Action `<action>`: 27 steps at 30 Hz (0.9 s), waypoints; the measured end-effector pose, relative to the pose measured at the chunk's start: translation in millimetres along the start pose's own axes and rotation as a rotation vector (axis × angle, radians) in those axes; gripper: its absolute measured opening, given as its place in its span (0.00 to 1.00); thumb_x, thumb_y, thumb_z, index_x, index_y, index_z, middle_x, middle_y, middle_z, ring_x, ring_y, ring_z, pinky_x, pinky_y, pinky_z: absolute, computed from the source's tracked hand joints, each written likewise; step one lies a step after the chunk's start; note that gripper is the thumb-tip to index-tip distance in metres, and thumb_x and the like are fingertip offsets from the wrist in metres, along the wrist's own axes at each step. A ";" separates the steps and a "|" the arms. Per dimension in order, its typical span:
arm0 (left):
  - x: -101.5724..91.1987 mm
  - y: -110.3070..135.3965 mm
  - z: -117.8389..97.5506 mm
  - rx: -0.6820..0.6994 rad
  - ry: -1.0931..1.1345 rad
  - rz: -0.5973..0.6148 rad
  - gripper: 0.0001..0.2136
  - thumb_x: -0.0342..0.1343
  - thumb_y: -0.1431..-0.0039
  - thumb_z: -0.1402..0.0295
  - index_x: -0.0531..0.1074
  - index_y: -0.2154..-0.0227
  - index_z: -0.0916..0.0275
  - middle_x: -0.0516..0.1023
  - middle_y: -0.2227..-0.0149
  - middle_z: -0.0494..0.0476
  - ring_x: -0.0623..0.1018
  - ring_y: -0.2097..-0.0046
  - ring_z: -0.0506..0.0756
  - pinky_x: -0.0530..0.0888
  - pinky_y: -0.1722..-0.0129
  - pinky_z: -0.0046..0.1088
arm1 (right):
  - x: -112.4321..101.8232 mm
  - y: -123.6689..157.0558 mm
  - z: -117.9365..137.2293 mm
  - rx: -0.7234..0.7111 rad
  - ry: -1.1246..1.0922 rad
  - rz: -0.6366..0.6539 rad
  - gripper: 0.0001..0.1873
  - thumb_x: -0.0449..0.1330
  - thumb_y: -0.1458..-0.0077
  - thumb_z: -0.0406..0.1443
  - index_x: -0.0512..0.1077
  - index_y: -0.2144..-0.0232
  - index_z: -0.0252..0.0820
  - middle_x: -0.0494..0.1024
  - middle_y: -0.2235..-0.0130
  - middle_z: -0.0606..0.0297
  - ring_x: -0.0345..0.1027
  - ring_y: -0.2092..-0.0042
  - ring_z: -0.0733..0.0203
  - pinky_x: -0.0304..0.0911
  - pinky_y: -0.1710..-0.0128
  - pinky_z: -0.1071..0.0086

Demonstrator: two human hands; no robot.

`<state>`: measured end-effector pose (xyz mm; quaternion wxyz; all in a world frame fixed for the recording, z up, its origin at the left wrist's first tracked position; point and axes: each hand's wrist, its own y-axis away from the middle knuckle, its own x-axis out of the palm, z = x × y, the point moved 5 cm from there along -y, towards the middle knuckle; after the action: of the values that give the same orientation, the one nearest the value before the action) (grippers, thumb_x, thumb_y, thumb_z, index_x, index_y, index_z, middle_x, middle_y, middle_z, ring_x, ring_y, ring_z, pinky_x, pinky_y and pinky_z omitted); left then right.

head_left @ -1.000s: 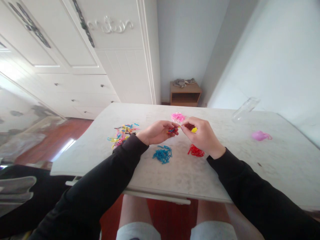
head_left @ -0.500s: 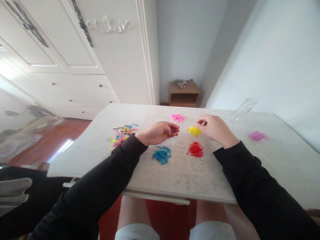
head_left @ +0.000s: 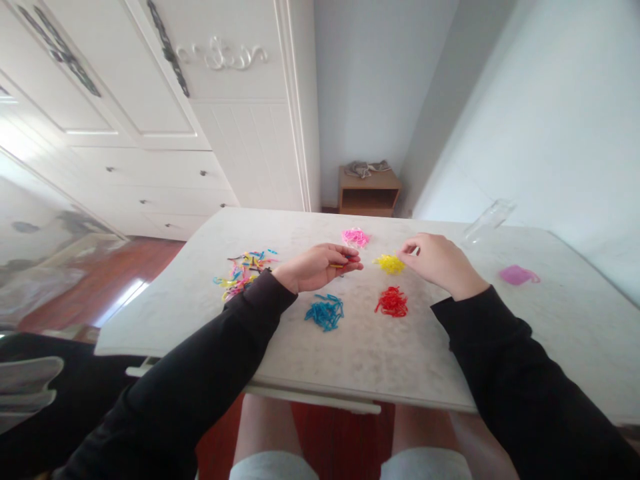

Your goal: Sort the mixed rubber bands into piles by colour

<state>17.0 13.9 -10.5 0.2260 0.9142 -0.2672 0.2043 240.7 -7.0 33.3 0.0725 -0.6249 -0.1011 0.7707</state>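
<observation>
My left hand (head_left: 323, 267) is closed over a few small coloured rubber bands (head_left: 338, 266), mostly hidden by the fingers; bits of yellow, red and blue show. My right hand (head_left: 440, 263) has thumb and fingertips pinched at the right edge of the yellow rubber bands (head_left: 389, 265); whatever is in the pinch is too small to make out. Around the hands lie a pink pile (head_left: 355, 237) behind, a blue pile (head_left: 325, 313) in front of the left hand and a red pile (head_left: 392, 302) in front of the yellow. A mixed-colour heap (head_left: 243, 273) spreads behind the left wrist.
A clear glass or plastic bottle (head_left: 489, 223) lies near the wall at the back right of the white table (head_left: 360, 363). A pink-purple pouch (head_left: 519, 274) rests at the right. Beyond the table stand a white wardrobe (head_left: 255, 153) and a small wooden cabinet (head_left: 370, 180) with cloth on top.
My right hand has shifted slightly right, its fingertips now at the edge of the yellow pile. The left fingers cover more of the bands they hold. The view has shifted a little.
</observation>
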 end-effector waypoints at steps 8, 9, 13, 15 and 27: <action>4.1 0.9 2.2 -0.015 0.063 0.031 0.12 0.49 0.36 0.81 0.77 0.69 0.72 0.80 0.67 0.62 0.82 0.61 0.53 0.75 0.49 0.30 | -19.0 18.4 64.7 -0.438 -0.419 -0.222 0.03 0.62 0.41 0.35 0.76 0.67 0.42 0.76 0.67 0.61 0.70 0.64 0.57 0.64 0.62 0.64; 6.3 0.8 3.0 -0.020 0.062 0.062 0.12 0.48 0.36 0.80 0.77 0.69 0.72 0.80 0.67 0.63 0.81 0.62 0.53 0.75 0.50 0.29 | -15.8 23.5 77.4 -0.514 -0.450 -0.179 0.02 0.63 0.40 0.34 0.76 0.66 0.42 0.76 0.66 0.61 0.70 0.63 0.56 0.65 0.60 0.63; 14.1 1.6 6.6 -0.021 0.035 0.165 0.12 0.49 0.35 0.76 0.76 0.71 0.69 0.78 0.69 0.60 0.78 0.65 0.53 0.74 0.56 0.30 | 3.6 37.0 108.1 -0.635 -0.392 -0.093 0.02 0.63 0.40 0.31 0.76 0.66 0.41 0.77 0.63 0.58 0.70 0.58 0.53 0.65 0.56 0.61; 15.6 2.3 8.3 -0.020 0.026 0.176 0.11 0.50 0.36 0.73 0.75 0.72 0.68 0.78 0.69 0.59 0.77 0.64 0.53 0.74 0.56 0.30 | 12.8 37.5 110.8 -0.626 -0.348 -0.073 0.02 0.63 0.40 0.30 0.76 0.66 0.41 0.77 0.61 0.57 0.70 0.56 0.52 0.66 0.55 0.60; 14.4 -1.8 9.1 0.014 0.084 0.207 0.12 0.48 0.35 0.74 0.77 0.67 0.69 0.81 0.64 0.63 0.80 0.59 0.54 0.74 0.48 0.32 | 7.7 27.8 94.3 -0.336 -0.726 -0.223 0.05 0.63 0.41 0.30 0.80 0.66 0.43 0.77 0.64 0.62 0.70 0.62 0.59 0.64 0.64 0.66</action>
<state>31.4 4.8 -11.3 0.2082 0.8739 -0.3492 0.2664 147.3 -38.3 37.9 0.0122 -0.3008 -0.3118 0.9012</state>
